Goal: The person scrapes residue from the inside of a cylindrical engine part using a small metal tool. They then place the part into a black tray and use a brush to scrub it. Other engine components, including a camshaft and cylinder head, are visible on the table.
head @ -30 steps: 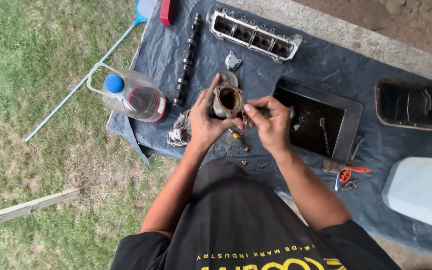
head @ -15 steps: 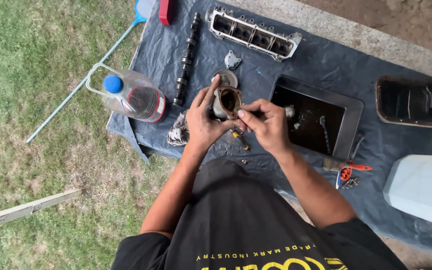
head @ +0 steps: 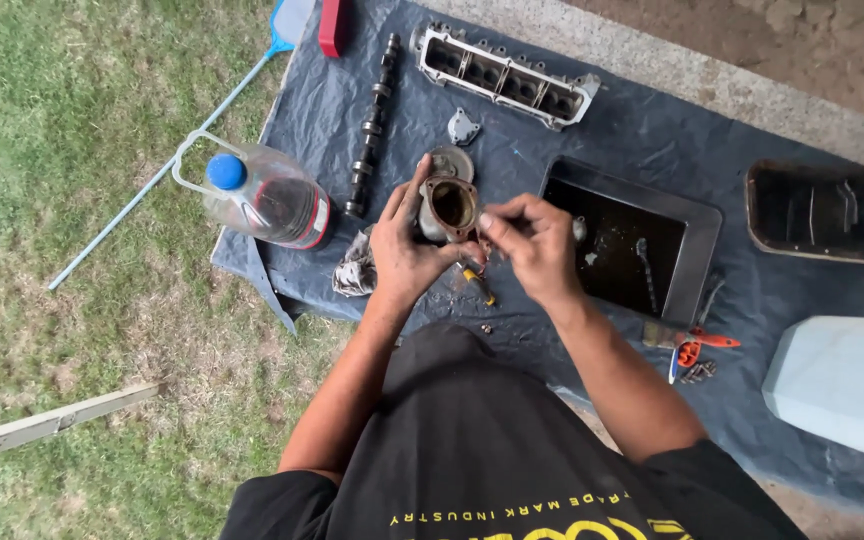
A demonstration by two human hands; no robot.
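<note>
Over the dark blue plastic tarp (head: 652, 130) spread on the grass, the left hand (head: 407, 250) is wrapped around a rusty round metal housing with an open mouth (head: 450, 207), held up above the middle of the tarp, toward its near edge. The right hand (head: 537, 245) sits just beside it, fingers pinched together at the housing's rim; whether they grip some small piece there is too fine to tell. Under the hands, a small yellow-handled tool (head: 476, 282) lies on the tarp. At the tarp's left edge a clear plastic jug with a blue cap (head: 262, 195) lies on its side, and beside it a long dark camshaft (head: 372, 125) runs toward the far edge. A grey aluminium cylinder head casting (head: 505, 75) sits along that far edge. Right of the hands rests a black rectangular metal tray (head: 697, 250), with red-handled pliers (head: 707, 345) near its front corner.
</note>
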